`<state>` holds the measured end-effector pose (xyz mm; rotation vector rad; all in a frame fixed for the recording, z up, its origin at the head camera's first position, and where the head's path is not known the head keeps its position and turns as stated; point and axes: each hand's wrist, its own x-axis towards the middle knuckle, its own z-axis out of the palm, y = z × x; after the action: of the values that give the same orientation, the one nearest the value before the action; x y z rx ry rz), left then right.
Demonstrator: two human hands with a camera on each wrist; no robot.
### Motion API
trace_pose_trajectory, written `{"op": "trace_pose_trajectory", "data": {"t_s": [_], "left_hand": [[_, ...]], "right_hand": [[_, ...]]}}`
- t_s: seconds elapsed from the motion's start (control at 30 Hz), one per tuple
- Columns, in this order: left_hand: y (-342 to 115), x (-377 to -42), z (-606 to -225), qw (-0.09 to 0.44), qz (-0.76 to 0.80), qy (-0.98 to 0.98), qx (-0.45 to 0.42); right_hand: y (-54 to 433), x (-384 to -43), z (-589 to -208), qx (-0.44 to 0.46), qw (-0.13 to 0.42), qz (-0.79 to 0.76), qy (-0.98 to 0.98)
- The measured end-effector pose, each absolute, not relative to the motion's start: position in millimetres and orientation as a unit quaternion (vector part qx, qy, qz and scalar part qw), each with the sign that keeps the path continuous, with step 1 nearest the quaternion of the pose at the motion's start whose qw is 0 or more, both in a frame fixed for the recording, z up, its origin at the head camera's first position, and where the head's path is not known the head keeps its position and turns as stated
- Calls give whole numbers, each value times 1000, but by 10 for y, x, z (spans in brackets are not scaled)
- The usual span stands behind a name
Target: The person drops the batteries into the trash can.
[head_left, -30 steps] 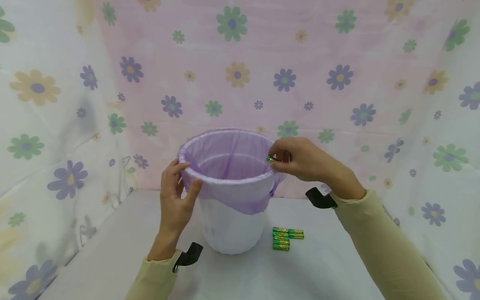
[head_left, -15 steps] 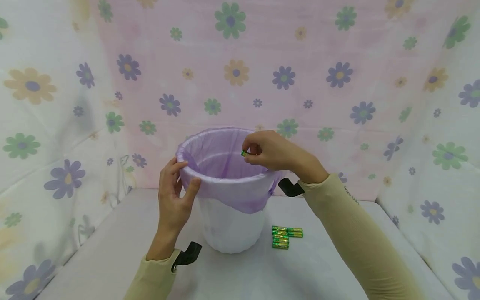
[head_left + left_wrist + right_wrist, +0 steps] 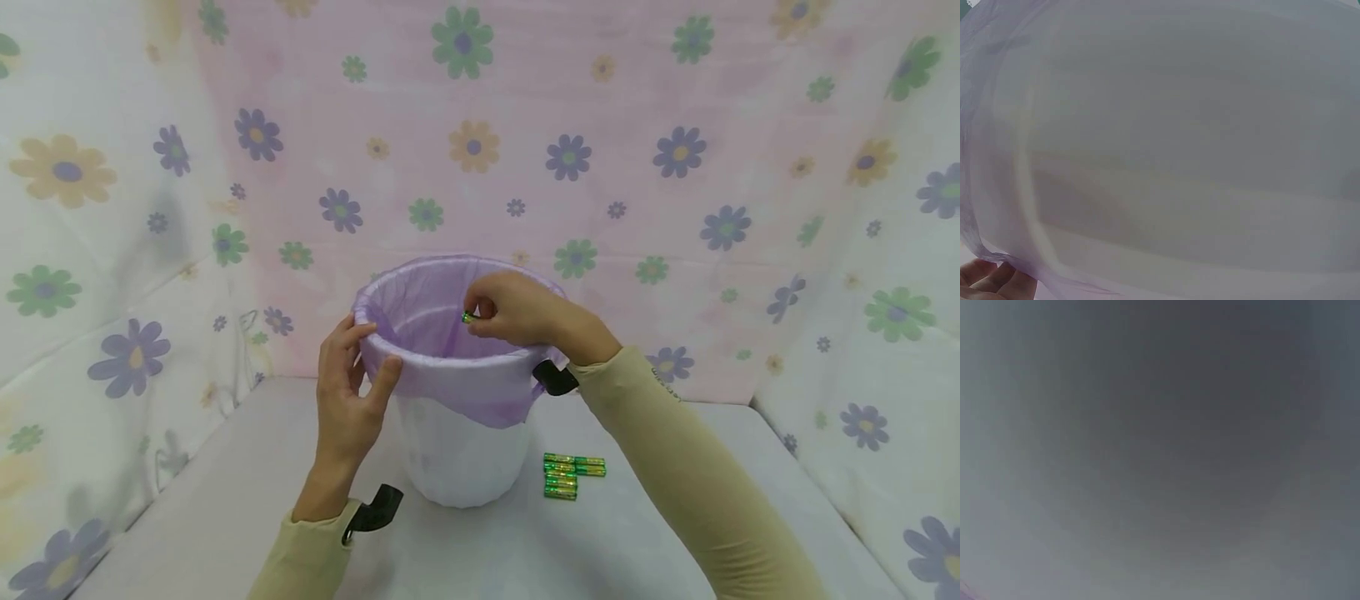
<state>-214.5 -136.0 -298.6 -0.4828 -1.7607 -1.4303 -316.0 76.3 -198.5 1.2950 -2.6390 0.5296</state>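
Observation:
A white trash bin [image 3: 465,458] stands upright, with a thin purple bag [image 3: 480,400] lining it and folded over its rim. My left hand [image 3: 352,408] holds the bin by its left side, fingers at the rim and thumb in front; the left wrist view shows fingers [image 3: 1016,284] against the bag. Over the bin's opening, my right hand [image 3: 510,308] pinches a small green and gold battery [image 3: 467,317], of which only one end shows. The bottom inside the bin is hidden. A pale, blurred surface fills the right wrist view.
Several green batteries [image 3: 561,481] lie side by side on the white table [image 3: 637,533], right of the bin. A flowered cloth [image 3: 420,108] hangs behind and at both sides. Black wrist mounts [image 3: 557,378] jut from the sleeves.
My right hand has moved left from the bin's right rim to over the opening, carrying the battery, and dipped slightly. The left hand has stayed on the bin.

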Motion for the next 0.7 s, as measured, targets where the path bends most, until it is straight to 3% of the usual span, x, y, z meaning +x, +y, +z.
{"op": "trace_pose_trajectory", "data": {"t_s": [0.43, 0.7], "left_hand": [[-1335, -2087, -2930, 403, -566, -691, -199], [-1438, -2291, -3124, 396, -567, -698, -187]], "right_hand": [[724, -3173, -1991, 422, 73, 158, -890], [717, -3184, -2003, 422, 72, 148, -891]]}}
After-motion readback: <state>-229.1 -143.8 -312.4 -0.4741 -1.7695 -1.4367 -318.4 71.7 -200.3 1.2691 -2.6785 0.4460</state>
